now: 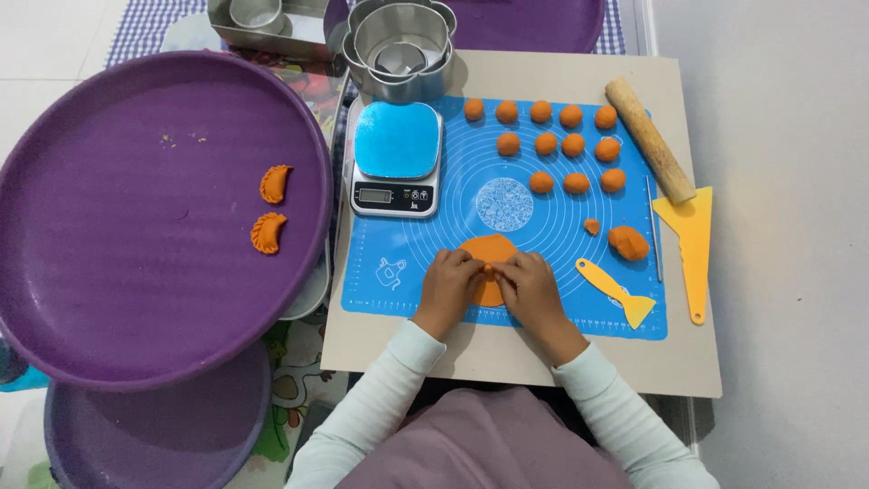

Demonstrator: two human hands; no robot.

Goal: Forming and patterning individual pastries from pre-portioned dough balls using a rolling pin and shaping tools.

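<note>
**A:** What are the fingers doing here?

**B:** Both hands are meeting over the flat orange dough round (pixel 489 258) on the blue silicone mat (pixel 543 299). The left hand (pixel 448 288) and right hand (pixel 529 288) are curling their fingers in, pinching the dough's edge right where the fingertips are touching.

**A:** And the surroundings?

**B:** The mat is lying on a beige tabletop (pixel 688 353), with dough balls (pixel 559 145), a kitchen scale (pixel 396 158), a wooden rolling pin (pixel 649 139) and yellow scrapers (pixel 692 249) sitting around it. Two folded dumplings (pixel 272 208) are resting on a big purple tray (pixel 136 226) to the left, over a pale tiled floor (pixel 787 181).
</note>
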